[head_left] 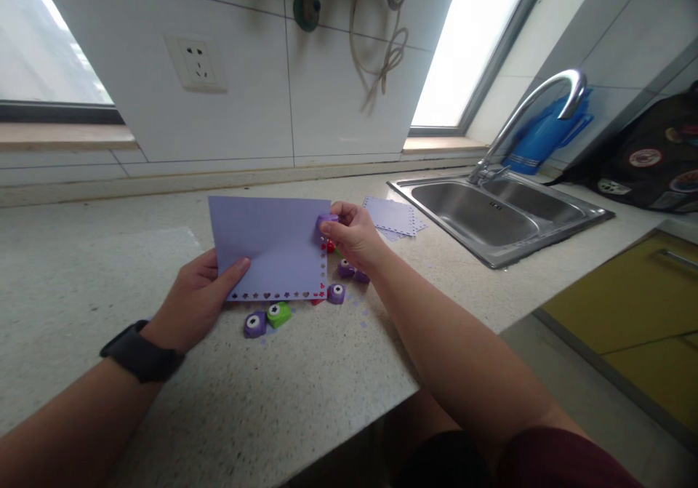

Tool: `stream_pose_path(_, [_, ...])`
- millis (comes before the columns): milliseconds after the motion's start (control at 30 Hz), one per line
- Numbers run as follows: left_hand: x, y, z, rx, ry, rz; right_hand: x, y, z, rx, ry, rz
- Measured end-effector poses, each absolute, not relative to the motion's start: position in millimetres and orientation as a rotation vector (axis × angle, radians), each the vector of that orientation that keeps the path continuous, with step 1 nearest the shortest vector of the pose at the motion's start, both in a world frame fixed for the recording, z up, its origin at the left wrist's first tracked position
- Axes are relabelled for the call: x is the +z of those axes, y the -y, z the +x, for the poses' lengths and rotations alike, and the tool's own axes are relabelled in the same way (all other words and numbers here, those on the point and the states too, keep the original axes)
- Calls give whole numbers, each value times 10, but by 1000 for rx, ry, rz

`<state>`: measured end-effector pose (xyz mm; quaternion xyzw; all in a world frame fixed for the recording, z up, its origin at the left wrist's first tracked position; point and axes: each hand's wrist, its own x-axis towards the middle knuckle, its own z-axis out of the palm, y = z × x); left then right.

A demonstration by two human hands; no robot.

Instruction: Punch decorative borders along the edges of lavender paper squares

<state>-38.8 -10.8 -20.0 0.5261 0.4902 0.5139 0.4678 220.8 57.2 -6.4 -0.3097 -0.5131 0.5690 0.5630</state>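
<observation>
My left hand (201,292) grips the lower left edge of a lilac sheet of paper (270,244), thumb on its face. Small cut-out shapes, hearts and stars among them, run along the sheet's bottom edge and part way up its right edge. At the upper right edge my right hand (353,235) pinches a purple craft punch (327,220), which sits on the paper's border. Below the sheet lie another purple punch (255,324) and a green punch (279,314). Several more punches, one of them red (330,246), are partly hidden by the paper and my right hand.
Behind my right hand lies a pile of lilac sheets (390,215) with punched edges. A steel sink (474,212) with a tall tap (523,110) is set into the speckled counter (109,255). A blue jug (545,135) and a black bag (643,157) stand beyond it. Paper bits are scattered near the punches.
</observation>
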Motion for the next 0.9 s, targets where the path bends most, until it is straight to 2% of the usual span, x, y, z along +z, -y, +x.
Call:
stream_pose_path(700, [-292, 32, -412, 1356, -1126, 1220, 51, -590, 2241, 1328, 1226, -663])
stream_pose_path(900, [-356, 19, -459, 1336, -1123, 1243, 109, -646, 2356, 1233, 1094, -698])
